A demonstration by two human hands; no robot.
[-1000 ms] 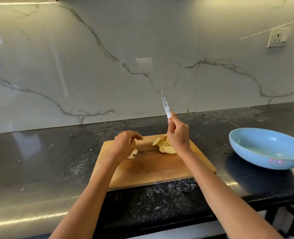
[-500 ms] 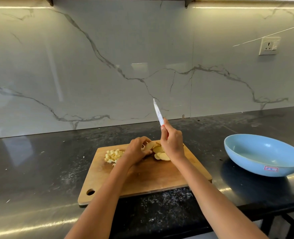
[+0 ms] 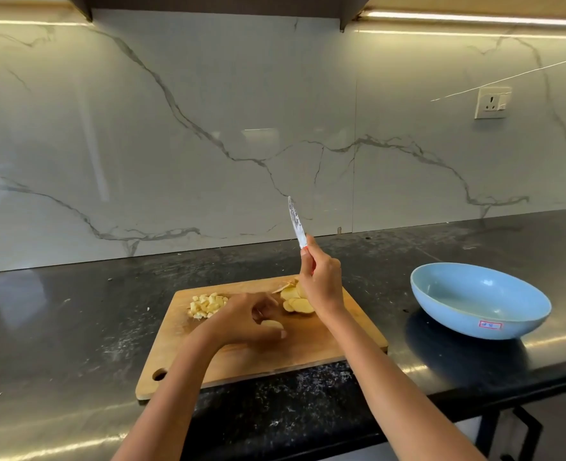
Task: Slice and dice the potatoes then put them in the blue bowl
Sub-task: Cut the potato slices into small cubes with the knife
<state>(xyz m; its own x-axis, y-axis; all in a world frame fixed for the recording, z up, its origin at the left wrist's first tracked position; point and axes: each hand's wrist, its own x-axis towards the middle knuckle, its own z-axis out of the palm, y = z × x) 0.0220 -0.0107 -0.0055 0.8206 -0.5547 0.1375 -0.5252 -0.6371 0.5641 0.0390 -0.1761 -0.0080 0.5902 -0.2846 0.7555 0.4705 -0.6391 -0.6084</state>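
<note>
A wooden cutting board (image 3: 308, 354) lies on the dark counter. A pile of diced potato (image 3: 206, 305) sits at its far left. Several potato slices (image 3: 296, 301) lie at its far middle, partly hidden by my right hand (image 3: 321, 284). That hand grips a knife (image 3: 296, 224) by its red handle, blade pointing up and away. My left hand (image 3: 248, 321) is over the board's middle, fingers curled round a potato slice (image 3: 272, 325). The blue bowl (image 3: 479, 301) stands to the right of the board and holds no potato.
The black counter (image 3: 58, 327) runs to a marble backsplash. A wall socket (image 3: 491, 103) is at the upper right. The counter's front edge drops off at the lower right, with a dark frame (image 3: 521, 427) below it.
My left hand moved from the diced pile to the slices, then drew back to the board's middle with one slice. The right hand kept the knife raised. The view tilted up.
</note>
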